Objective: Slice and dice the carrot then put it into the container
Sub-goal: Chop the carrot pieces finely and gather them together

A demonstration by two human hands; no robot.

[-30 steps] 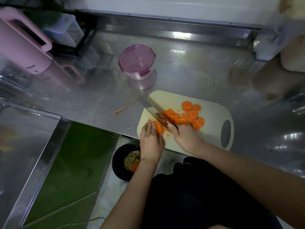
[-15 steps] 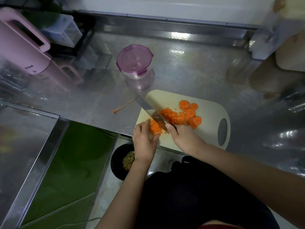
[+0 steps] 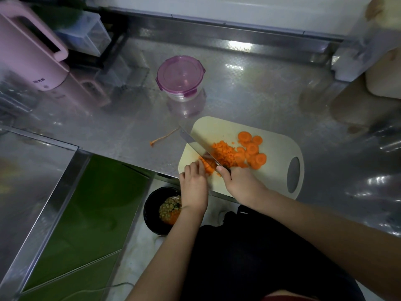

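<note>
my right hand grips the steel knife, blade slanting far-left; just left of it, on the cream plastic board, my curled left hand seems to pin orange carrot slices.

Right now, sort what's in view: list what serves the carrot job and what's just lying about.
Job: knife, in right hand; carrot piece, held by left hand; diced carrot; carrot rounds; cutting board; lidded container.
Lying about: pink kettle; carrot strand; black bin; clear box.
</note>
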